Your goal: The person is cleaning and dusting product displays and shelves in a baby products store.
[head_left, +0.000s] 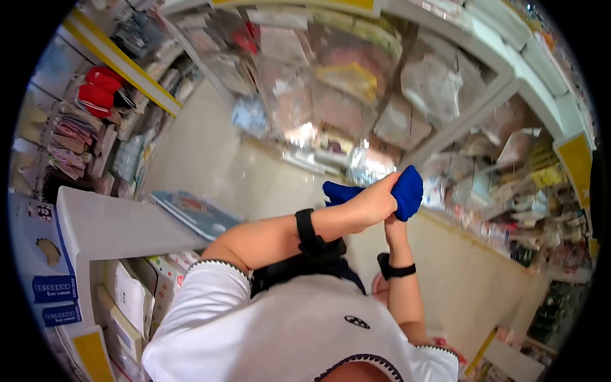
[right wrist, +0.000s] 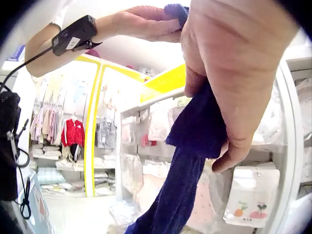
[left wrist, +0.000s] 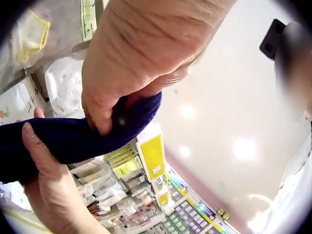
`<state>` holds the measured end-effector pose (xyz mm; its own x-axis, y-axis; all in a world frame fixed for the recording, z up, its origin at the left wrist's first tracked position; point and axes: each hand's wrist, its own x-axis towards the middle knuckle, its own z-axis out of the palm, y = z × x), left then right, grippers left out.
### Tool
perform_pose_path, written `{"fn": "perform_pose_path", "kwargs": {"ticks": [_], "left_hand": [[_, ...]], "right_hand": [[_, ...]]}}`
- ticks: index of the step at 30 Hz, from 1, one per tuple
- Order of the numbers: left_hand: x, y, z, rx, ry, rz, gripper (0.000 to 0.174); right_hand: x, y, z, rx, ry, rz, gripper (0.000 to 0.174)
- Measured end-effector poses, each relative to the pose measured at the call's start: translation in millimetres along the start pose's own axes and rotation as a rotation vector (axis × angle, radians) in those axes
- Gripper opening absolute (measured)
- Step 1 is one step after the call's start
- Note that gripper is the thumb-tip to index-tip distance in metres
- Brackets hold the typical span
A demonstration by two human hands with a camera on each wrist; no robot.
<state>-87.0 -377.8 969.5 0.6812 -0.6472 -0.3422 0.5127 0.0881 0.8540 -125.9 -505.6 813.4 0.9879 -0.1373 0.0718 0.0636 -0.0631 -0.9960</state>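
Observation:
Both hands hold a long blue knit sock out in front of the body. The left hand grips it near one rounded end in the head view. Seen from the left wrist, curled fingers of the left hand press into the dark ribbed cloth. Below it, the right hand has its thumb laid over the other stretch. In the right wrist view the right hand pinches a wider band of the sock, and a narrow length hangs down below it.
Glass-fronted shelves with packaged goods stand ahead. Clothes, including a red jacket, hang to the left. A white counter is at the left side, with a blue board beside it. Pale floor lies between.

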Motion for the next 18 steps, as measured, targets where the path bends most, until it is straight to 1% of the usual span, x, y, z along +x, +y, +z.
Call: {"fn": "perform_pose_path", "kwargs": {"ticks": [1,3,4,5,6,8,9,10,11,12,14,15,16,18], "left_hand": [[2,-20,-1,0.141,0.044,0.078,0.063],[3,-47,-4,0.233,-0.002,0.064,0.062],[1,-55,-7,0.288,-0.024,0.067,0.062],[-8,-40,-8,0.211,-0.113,-0.088,0.062],[-8,-49,-14,0.239,-0.118,-0.092,0.062],[-2,-85,-28,0.301,-0.129,-0.103,0.062],[-5,-90,-35,0.358,-0.107,-0.041,0.063],[-6,-94,-40,0.433,-0.165,-0.006,0.064],[-10,-85,-46,0.508,-0.215,0.036,0.065],[-14,-80,-52,0.580,-0.261,0.074,0.065],[-9,-90,-57,0.618,-0.318,0.160,0.070],[-9,-89,-57,0.640,-0.333,0.200,0.073],[-11,-86,-59,0.666,-0.350,0.245,0.076],[-29,-63,-57,0.844,-0.356,0.242,0.084]], "right_hand": [[-10,-5,-3,-0.099,0.008,0.007,0.036],[-25,-27,-9,-0.302,0.020,-0.003,0.035],[-37,-17,-17,-0.232,0.052,0.136,0.035],[-51,0,-32,-0.157,0.087,0.267,0.035],[-61,9,-46,-0.078,0.123,0.389,0.035],[-76,2,-64,0.041,0.315,0.389,0.036],[-81,-9,-66,0.033,0.388,0.364,0.038],[-84,-22,-68,0.019,0.456,0.335,0.040],[-85,-33,-71,-0.038,0.456,0.392,0.049],[-85,-41,-67,-0.134,0.395,0.366,0.051],[-84,-57,-51,-0.313,0.260,0.313,0.057],[-81,-74,-40,-0.323,0.187,0.366,0.056],[-79,-95,-29,-0.346,0.089,0.352,0.054],[-75,-137,-10,-0.397,-0.102,0.314,0.049]]}}
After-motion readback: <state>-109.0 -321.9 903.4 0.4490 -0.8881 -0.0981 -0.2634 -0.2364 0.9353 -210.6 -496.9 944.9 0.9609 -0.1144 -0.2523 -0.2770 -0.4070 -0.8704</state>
